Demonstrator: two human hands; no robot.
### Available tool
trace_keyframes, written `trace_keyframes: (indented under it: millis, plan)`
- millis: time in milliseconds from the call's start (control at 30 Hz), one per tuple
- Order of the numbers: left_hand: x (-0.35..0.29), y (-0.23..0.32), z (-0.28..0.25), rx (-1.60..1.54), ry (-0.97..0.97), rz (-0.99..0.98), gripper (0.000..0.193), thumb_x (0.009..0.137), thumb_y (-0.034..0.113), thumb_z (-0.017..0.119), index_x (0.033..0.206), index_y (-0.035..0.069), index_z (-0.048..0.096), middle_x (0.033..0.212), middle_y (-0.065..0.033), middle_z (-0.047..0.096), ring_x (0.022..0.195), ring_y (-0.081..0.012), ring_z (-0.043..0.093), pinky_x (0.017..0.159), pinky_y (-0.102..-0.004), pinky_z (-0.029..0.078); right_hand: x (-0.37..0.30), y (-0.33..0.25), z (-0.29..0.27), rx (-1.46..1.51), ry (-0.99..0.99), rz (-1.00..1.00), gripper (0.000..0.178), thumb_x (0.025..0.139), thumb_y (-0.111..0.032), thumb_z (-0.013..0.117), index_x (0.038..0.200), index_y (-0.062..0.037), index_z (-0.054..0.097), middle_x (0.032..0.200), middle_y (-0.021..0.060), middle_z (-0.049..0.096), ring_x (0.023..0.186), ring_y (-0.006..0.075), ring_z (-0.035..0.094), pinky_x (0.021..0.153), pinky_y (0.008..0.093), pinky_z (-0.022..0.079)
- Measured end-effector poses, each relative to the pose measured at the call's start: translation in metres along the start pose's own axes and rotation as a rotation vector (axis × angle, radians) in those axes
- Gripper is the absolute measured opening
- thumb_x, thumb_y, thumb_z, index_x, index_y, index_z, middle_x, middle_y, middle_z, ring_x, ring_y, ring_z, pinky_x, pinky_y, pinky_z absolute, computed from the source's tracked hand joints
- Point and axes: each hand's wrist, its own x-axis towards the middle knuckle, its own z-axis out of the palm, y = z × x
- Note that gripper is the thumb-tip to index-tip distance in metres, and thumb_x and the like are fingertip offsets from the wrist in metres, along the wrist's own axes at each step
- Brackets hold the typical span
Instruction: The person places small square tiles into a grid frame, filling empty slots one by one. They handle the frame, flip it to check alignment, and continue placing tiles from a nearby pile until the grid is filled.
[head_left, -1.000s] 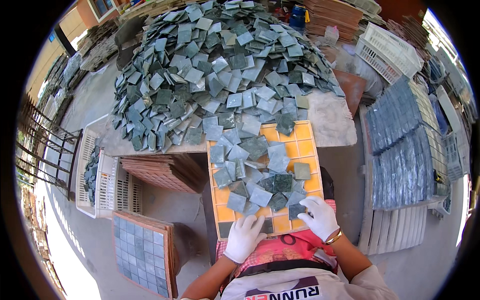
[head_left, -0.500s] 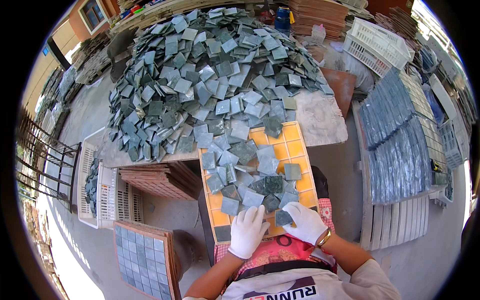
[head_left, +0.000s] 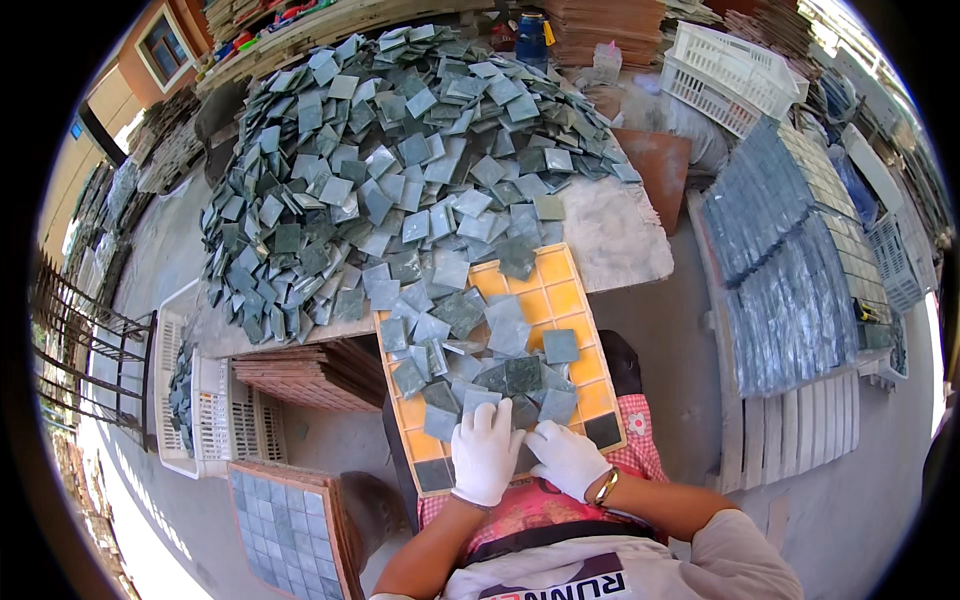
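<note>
White gloves cover both my hands, at the near end of a wooden-framed tray (head_left: pixel 408 425) with yellow square cells, on my lap. Loose green-grey stone tiles (head_left: pixel 508 325) lie jumbled over its middle. My left hand (head_left: pixel 485 455) is open, fingers stretched forward, tips touching a light tile (head_left: pixel 481 399). Just right of it, my right hand (head_left: pixel 566 459) is closed with fingers bunched and pointing down; whatever lies under them is hidden. A dark tile (head_left: pixel 602 430) fills a cell at the tray's near right corner, and another dark tile (head_left: pixel 433 473) sits at the near left corner.
Beyond the tray, a table (head_left: pixel 620 235) bears a large tile heap (head_left: pixel 400 150). White crates (head_left: pixel 225 420) and a tile-faced panel stack (head_left: pixel 285 525) stand at left. Wrapped tile stacks (head_left: pixel 785 310) rest on a pallet at right. Reddish panels (head_left: pixel 310 375) lie under the table.
My right hand has lowered toward the tray; the tile it held is hidden now. My left hand has shifted slightly forward onto the loose tiles. The whole view has swung slightly right.
</note>
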Motion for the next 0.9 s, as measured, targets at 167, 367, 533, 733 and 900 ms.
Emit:
trace_keyframes:
  millis: [167,367,533,733,900]
  plan:
    - [0.004,0.006,-0.001,0.009,-0.003,-0.045,0.057,0.066,0.028,0.076,0.114,0.007,0.054,0.093,-0.0074,0.052,0.086,-0.0275,0.054,0.072,-0.0397,0.043,0.000,0.019,-0.005,0.146,0.088,0.007,0.038,0.075,-0.028,0.069,0.106,-0.0072,0.059,0.105,0.0128,0.055,0.089,0.0305,0.059,0.078,0.0396,0.049]
    - [0.009,0.014,0.012,0.027,0.004,-0.085,0.052,0.063,0.024,0.076,0.107,0.008,0.053,0.095,-0.0094,0.051,0.090,-0.0298,0.052,0.075,-0.0411,0.043,0.007,0.028,-0.027,-0.107,0.333,0.151,0.049,0.072,-0.026,0.072,0.113,-0.0069,0.052,0.103,0.0128,0.056,0.088,0.0293,0.060,0.074,0.0384,0.051]
    - [0.009,0.002,-0.010,-0.269,0.201,0.039,0.027,0.063,0.007,0.073,0.085,0.008,0.057,0.103,-0.0107,0.054,0.096,-0.0330,0.052,0.081,-0.0427,0.045,-0.003,0.038,-0.032,0.224,0.403,0.068,0.038,0.081,-0.019,0.061,0.116,-0.0060,0.051,0.096,0.0132,0.059,0.082,0.0257,0.062,0.071,0.0360,0.052]
    - [-0.003,-0.002,-0.013,-0.261,-0.055,0.016,0.041,0.065,0.015,0.076,0.101,0.007,0.058,0.109,-0.0090,0.053,0.100,-0.0321,0.052,0.084,-0.0410,0.044,-0.015,0.054,-0.057,0.728,-0.026,0.249,0.032,0.093,-0.012,0.045,0.123,-0.0063,0.053,0.074,0.0092,0.063,0.062,0.0128,0.062,0.058,0.0289,0.052]
    - [0.004,0.013,-0.007,-0.036,-0.080,-0.019,0.050,0.063,0.024,0.077,0.106,0.006,0.057,0.101,-0.0070,0.050,0.090,-0.0275,0.052,0.075,-0.0385,0.044,-0.008,0.067,-0.040,0.264,0.185,-0.110,0.025,0.091,-0.017,0.051,0.115,-0.0110,0.059,0.083,0.0130,0.066,0.075,0.0273,0.065,0.069,0.0364,0.053]
